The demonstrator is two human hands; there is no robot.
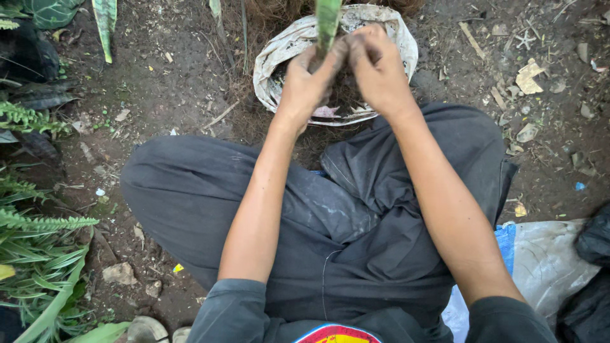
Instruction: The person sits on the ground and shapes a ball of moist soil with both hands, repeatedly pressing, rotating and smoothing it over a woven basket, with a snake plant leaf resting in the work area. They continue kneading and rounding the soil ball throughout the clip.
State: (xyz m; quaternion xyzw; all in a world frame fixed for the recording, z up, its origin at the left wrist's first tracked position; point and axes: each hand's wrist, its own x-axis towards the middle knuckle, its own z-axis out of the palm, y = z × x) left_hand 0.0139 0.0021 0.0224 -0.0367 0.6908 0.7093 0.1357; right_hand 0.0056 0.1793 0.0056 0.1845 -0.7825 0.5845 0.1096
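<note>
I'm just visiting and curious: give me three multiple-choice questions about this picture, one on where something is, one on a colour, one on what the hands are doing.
1. Where is the white bag?
A. On the ground just past the person's knees
B. Hanging from a branch
C. On the person's lap

2. What colour are the trousers?
A. Red
B. Dark grey
C. White

3. What are the left hand and right hand doing?
A. Resting flat on the knees
B. Both pinching the base of a green leaf over the bag
C. Holding a spade

Answers: 1 A, the bag sits on the soil beyond the crossed legs. 2 B, the cloth is dark grey. 3 B, the fingers of both close around the leaf's base.
</note>
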